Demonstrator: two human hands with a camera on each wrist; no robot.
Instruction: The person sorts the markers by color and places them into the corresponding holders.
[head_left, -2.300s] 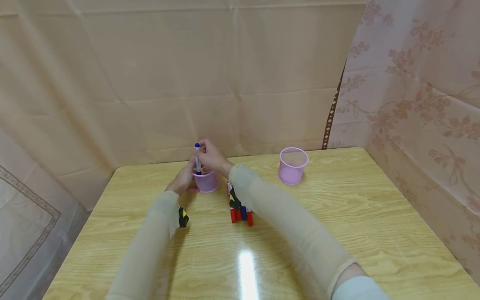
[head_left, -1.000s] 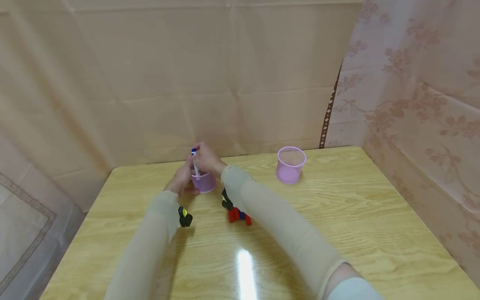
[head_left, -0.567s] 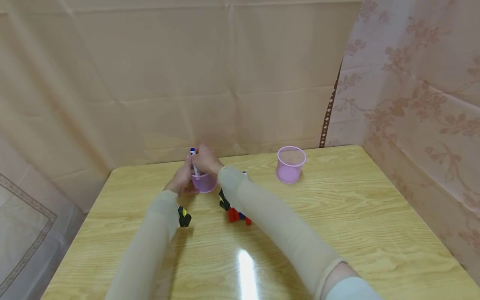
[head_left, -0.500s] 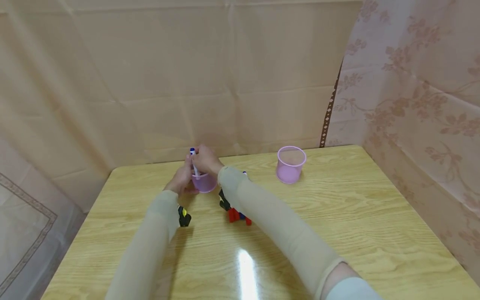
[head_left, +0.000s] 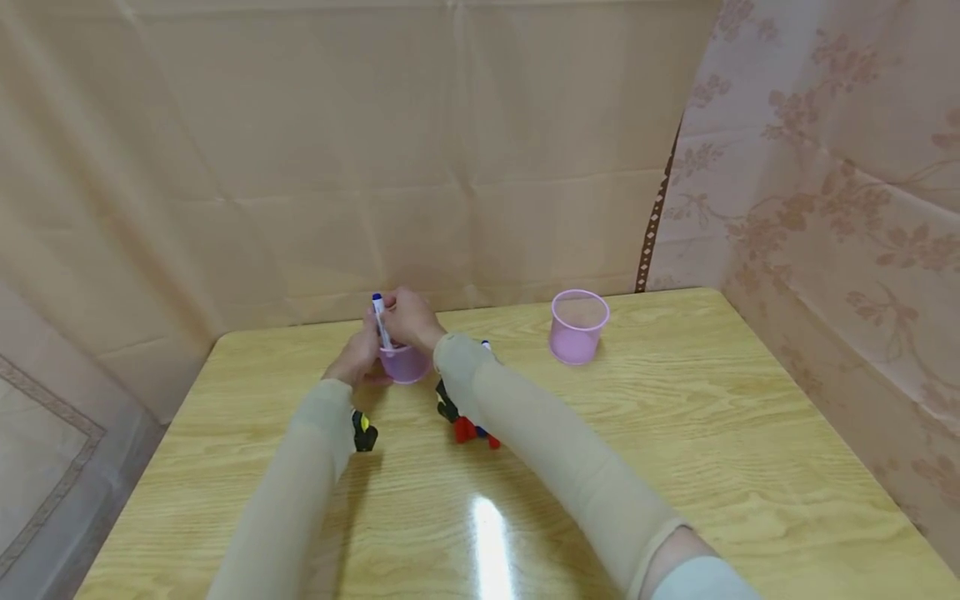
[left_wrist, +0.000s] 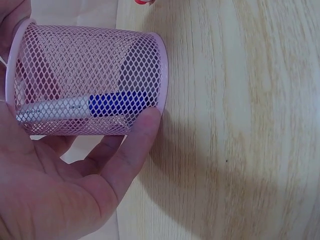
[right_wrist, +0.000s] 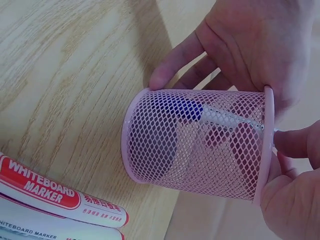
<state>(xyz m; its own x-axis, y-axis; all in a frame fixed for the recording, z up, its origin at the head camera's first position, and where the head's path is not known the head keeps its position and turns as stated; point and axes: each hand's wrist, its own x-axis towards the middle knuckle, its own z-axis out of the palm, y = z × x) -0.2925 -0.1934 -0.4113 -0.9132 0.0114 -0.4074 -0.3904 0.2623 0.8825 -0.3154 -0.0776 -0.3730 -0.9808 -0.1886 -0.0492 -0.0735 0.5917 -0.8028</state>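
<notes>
My left hand (left_wrist: 65,185) grips a pink mesh pen cup (left_wrist: 90,65) by its side, with a finger near its base. The cup stands upright on the table in the head view. A white whiteboard marker (head_left: 382,323) with a blue end up leans in it, its blue cap (right_wrist: 182,107) down near the bottom. My right hand (head_left: 412,321) is at the cup's mouth; its thumb and fingers (right_wrist: 300,142) are bent by the rim, close to the marker. Whether they touch the marker is hidden.
Several whiteboard markers (right_wrist: 50,190) with red and blue caps lie on the wooden table (head_left: 675,433), partly under the right forearm. A second pink mesh cup (head_left: 576,337) stands to the right. A beige curtain (head_left: 322,167) hangs behind the table.
The blue-ended marker has gone lower into the cup and now leans further left. The right hand has come down with it towards the rim. The left hand keeps its hold on the cup.
</notes>
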